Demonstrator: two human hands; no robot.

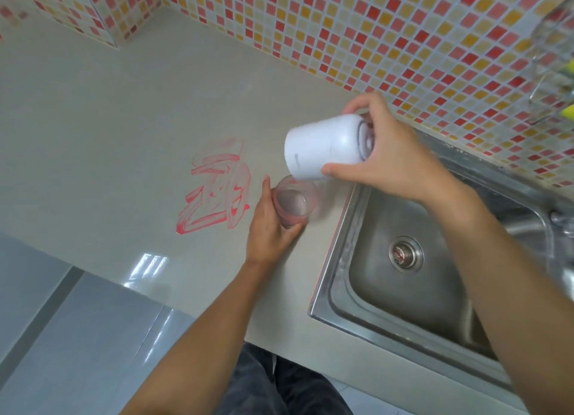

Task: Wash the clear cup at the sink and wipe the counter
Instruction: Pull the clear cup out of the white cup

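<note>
Mosaic-tiled kitchen corner, beige worktop [102,154] beside a steel sink [413,278].

Your left hand [268,228] has its grip closed around the clear cup [295,205], which stands upright on the worktop just left of the sink rim. Your right hand [388,157] grasps a white container [326,147], tipped on its side, mouth just above the cup. Red smears [217,188] mark the worktop just left of the cup.

On the tabletop [93,135], the smear [217,186] lies left of the clear cup [293,205], the sink [413,259] sits to its right, and a tipped container [323,146] hangs just above the cup, before the tiled wall [403,26].
</note>
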